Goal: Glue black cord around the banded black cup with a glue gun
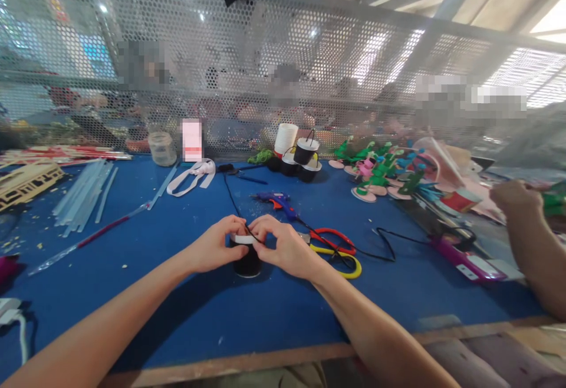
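Note:
A small black cup (pixel 247 261) with a white rim stands on the blue table (pixel 177 293) in front of me. My left hand (pixel 216 245) grips its left side at the rim. My right hand (pixel 283 246) holds its right side, fingers pinched over the rim where a thin black wire handle arches across. Both hands hide most of the cup's top.
A blue glue gun (pixel 276 201) and red and yellow scissors (pixel 336 249) lie just behind. Finished black cups (pixel 303 158) and green foam figures (pixel 375 173) sit farther back. Glue sticks (pixel 84 190) lie at left. Another person's arm (pixel 528 240) rests at right, near a purple glue gun (pixel 464 261).

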A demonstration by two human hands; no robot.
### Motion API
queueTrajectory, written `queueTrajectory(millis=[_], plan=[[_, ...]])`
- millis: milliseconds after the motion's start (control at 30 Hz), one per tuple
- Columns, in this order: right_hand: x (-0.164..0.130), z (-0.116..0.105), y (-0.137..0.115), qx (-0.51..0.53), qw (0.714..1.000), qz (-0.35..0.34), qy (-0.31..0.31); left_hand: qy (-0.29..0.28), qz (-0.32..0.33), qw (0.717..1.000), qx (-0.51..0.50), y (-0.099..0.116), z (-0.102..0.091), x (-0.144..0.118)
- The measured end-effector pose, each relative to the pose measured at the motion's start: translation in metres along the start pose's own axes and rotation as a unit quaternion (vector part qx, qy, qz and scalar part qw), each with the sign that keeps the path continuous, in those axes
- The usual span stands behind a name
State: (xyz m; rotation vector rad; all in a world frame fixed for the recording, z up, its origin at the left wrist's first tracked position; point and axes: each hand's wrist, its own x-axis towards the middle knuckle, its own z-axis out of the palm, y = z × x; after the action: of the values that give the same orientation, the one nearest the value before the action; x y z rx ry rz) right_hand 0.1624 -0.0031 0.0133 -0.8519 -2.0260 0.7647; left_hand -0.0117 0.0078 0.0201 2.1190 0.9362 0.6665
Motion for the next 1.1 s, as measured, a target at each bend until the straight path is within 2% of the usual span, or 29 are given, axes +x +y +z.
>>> queueTrajectory(millis=[167, 433, 533, 767, 833, 933, 1033, 1100], plan=[[0.002, 0.001, 0.000, -0.007, 1.000, 0.012, -0.003, -0.007, -0.016, 1.000, 0.002, 0.004, 0.001, 0.001], [0.002, 0.001, 0.000, -0.023, 0.999, 0.019, 0.020, 0.022, -0.039, 0.998, -0.044, 0.005, 0.003, -0.001], [0.006, -0.003, 0.000, -0.011, 0.998, 0.046, 0.037, 0.030, -0.038, 0.997, -0.068, 0.001, -0.001, -0.002], [0.036, -0.026, 0.003, -0.015, 0.993, 0.115, 0.023, 0.080, -0.082, 0.983, -0.140, -0.005, -0.005, 0.005], [0.044, -0.036, 0.012, -0.110, 0.982, 0.148, 0.033, 0.112, -0.100, 0.974, -0.172, -0.008, -0.007, 0.008], [0.047, -0.050, 0.034, -0.280, 0.933, 0.219, 0.058, 0.179, -0.115, 0.953, -0.215, -0.016, -0.012, 0.010], [0.041, -0.057, 0.061, -0.317, 0.908, 0.269, 0.052, 0.216, -0.128, 0.938, -0.240, -0.025, -0.016, 0.012], [0.036, -0.056, 0.076, -0.321, 0.900, 0.291, 0.041, 0.207, -0.136, 0.937, -0.248, -0.030, -0.016, 0.015]])
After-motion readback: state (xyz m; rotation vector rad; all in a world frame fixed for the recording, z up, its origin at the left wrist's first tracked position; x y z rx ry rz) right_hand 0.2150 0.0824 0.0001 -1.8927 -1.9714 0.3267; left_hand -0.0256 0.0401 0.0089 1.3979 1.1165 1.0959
